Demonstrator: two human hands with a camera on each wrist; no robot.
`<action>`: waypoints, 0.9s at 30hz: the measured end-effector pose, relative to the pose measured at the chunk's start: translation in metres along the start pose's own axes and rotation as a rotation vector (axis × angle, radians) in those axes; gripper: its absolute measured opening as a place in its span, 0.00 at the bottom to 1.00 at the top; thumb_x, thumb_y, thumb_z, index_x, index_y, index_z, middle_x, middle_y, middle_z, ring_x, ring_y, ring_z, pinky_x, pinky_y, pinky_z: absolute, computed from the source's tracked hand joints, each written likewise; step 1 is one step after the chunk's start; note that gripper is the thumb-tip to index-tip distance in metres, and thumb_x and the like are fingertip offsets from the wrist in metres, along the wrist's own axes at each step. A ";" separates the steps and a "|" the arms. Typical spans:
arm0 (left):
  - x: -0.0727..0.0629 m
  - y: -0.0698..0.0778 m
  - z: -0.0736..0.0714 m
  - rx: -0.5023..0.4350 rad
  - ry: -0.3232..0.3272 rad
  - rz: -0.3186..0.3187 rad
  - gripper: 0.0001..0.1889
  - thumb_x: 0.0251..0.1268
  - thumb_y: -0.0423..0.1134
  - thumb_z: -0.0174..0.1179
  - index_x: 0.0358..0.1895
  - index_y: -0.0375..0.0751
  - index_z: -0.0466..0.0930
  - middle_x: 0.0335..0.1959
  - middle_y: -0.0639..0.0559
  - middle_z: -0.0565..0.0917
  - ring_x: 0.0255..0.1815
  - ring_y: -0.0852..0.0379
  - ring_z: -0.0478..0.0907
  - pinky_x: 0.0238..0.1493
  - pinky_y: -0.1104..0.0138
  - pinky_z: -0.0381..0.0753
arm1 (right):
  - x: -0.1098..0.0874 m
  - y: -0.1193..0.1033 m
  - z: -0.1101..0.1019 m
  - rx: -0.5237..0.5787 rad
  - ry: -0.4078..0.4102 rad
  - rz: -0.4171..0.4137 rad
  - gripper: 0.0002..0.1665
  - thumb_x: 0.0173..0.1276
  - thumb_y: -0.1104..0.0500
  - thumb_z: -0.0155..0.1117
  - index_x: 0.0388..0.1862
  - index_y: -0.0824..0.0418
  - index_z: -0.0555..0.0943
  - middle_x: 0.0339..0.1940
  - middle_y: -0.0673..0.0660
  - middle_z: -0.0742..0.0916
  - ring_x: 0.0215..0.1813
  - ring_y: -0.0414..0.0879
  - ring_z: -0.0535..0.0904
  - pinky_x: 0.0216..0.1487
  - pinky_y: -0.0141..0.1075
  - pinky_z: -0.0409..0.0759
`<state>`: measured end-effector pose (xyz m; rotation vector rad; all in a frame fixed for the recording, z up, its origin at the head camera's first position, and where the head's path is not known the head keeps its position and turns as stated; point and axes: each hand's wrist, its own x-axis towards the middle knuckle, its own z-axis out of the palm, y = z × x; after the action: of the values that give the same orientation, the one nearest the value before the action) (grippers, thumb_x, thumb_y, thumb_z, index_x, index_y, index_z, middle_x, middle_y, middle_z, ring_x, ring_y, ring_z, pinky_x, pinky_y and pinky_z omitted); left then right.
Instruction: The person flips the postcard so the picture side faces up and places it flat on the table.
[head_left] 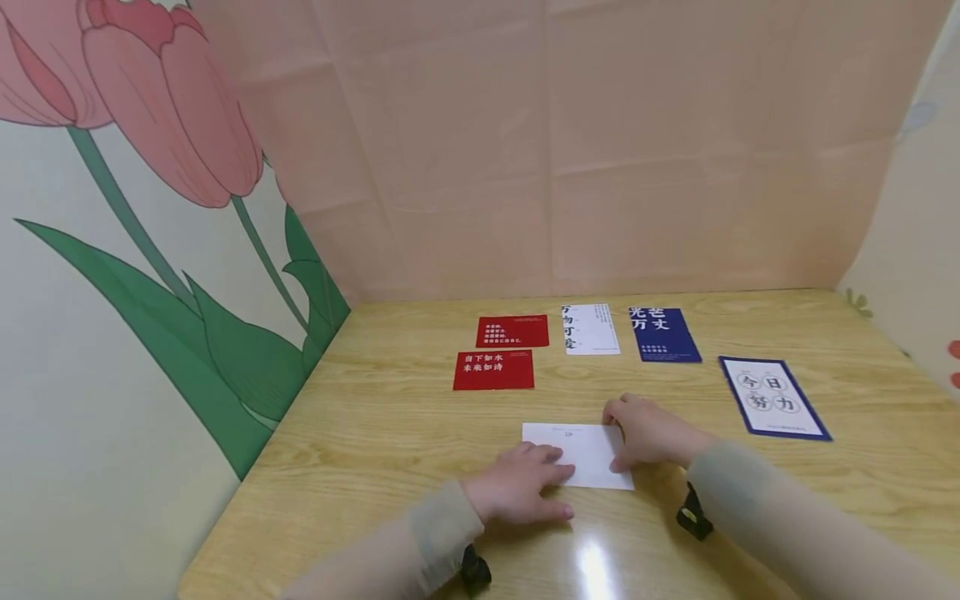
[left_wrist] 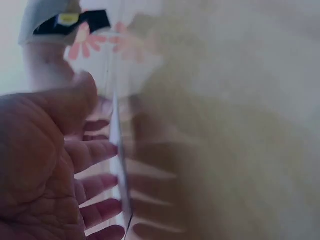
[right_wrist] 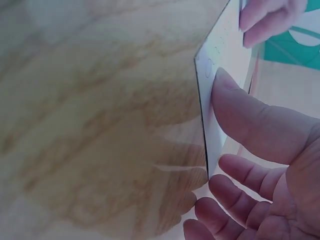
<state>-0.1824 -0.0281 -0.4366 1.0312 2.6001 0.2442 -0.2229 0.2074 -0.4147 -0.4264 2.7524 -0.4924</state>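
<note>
A white card with small faint print lies on the wooden table between my two hands. My left hand has its fingers spread, with the fingertips on the card's left part and the thumb off its near edge. From the right, my right hand grips the card's right end. Its thumb lies on the card's face, and its curled fingers are at the edge. In the left wrist view the card shows as a thin sliver under the left fingertips.
Beyond the hands lie two red cards, a white card with large black characters and a blue card. A blue-bordered card is at the right. A pink cloth hangs behind the table; a tulip-painted wall is at left.
</note>
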 end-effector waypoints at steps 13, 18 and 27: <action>0.027 -0.035 -0.014 -0.102 0.117 -0.231 0.25 0.49 0.53 0.73 0.51 0.52 0.79 0.55 0.56 0.75 0.54 0.56 0.68 0.58 0.63 0.69 | 0.005 0.002 0.002 -0.004 -0.013 0.004 0.33 0.43 0.51 0.82 0.48 0.59 0.78 0.40 0.55 0.78 0.40 0.50 0.72 0.46 0.48 0.76; 0.033 -0.037 -0.021 -0.162 0.100 -0.321 0.34 0.43 0.53 0.76 0.57 0.52 0.75 0.55 0.56 0.74 0.54 0.55 0.67 0.59 0.59 0.69 | 0.005 0.003 0.003 0.008 -0.014 0.004 0.33 0.43 0.51 0.82 0.48 0.59 0.78 0.40 0.55 0.78 0.41 0.50 0.72 0.47 0.49 0.76; 0.045 -0.044 -0.029 -0.153 0.078 -0.400 0.34 0.37 0.55 0.78 0.50 0.52 0.74 0.43 0.57 0.74 0.46 0.56 0.67 0.54 0.58 0.68 | 0.008 0.004 0.004 -0.017 -0.008 -0.003 0.34 0.42 0.51 0.83 0.47 0.60 0.78 0.40 0.55 0.78 0.41 0.50 0.72 0.48 0.49 0.75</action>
<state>-0.2516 -0.0295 -0.4330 0.4440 2.7351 0.3802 -0.2292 0.2069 -0.4216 -0.4357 2.7508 -0.4668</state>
